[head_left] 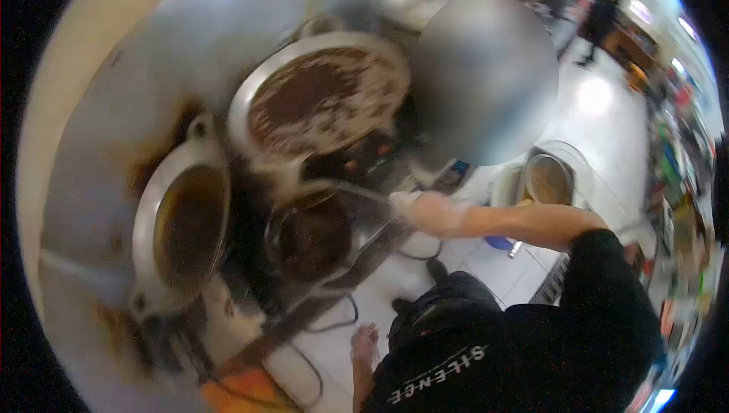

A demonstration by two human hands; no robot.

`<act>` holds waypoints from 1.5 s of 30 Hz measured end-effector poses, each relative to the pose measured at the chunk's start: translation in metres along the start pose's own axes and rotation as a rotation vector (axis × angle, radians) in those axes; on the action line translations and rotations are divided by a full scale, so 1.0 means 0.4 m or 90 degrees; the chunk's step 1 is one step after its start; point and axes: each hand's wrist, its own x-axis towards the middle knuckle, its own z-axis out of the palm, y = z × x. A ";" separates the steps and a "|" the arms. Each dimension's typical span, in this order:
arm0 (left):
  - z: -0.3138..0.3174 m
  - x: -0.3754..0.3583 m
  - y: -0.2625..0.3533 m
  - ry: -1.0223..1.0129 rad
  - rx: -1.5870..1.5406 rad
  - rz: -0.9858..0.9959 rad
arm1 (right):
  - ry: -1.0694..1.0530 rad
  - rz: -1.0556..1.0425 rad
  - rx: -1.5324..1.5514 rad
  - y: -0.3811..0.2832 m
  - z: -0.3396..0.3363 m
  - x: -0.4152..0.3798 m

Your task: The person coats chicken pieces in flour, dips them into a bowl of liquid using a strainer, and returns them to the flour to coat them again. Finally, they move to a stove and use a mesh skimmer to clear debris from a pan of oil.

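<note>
My right hand (429,213) reaches out over the stove, closed around the thin handle of a long-handled ladle (361,191). The ladle's head is blurred beside the rim of a dark pot (311,238) with dark contents. Low beside my body hangs my left hand (365,342); its fingers look loosely apart, with nothing visible in them. Beyond the ladle is a wide metal pan (241,117) of brown, foamy liquid. To the left stands a second two-handled pan (146,234) holding dark yellowish oil.
A stained metal wall (99,155) rises behind the burners. Hoses (315,371) hang under the stove near an orange object (247,392). A round container (548,180) with brown contents stands at right. Another person (600,18) is far back on the tiled floor. A blurred patch hides the upper middle.
</note>
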 end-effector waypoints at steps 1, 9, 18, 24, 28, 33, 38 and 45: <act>-0.069 0.001 -0.043 0.065 0.030 0.029 | -0.019 -0.057 -0.133 0.002 -0.010 0.009; -0.349 -0.120 -0.441 0.379 0.562 0.071 | -0.079 0.076 0.600 -0.012 -0.325 0.107; -0.176 -0.095 -0.537 0.348 0.722 0.068 | 0.045 0.114 -0.238 0.456 -0.523 0.372; -0.095 -0.054 -0.509 0.375 0.722 0.076 | -0.119 0.033 -0.538 0.768 -0.461 0.607; -0.067 -0.061 -0.526 0.397 0.713 0.057 | -0.395 -0.421 -0.974 0.721 -0.430 0.700; -0.043 -0.080 -0.555 0.406 0.710 0.035 | -0.243 -0.668 -0.517 0.828 -0.261 0.894; -0.042 -0.097 -0.583 0.415 0.712 0.025 | -0.205 -0.752 -0.111 0.717 -0.257 0.859; -0.067 -0.130 -0.599 0.426 0.732 0.050 | -0.414 0.203 0.433 0.387 -0.397 0.636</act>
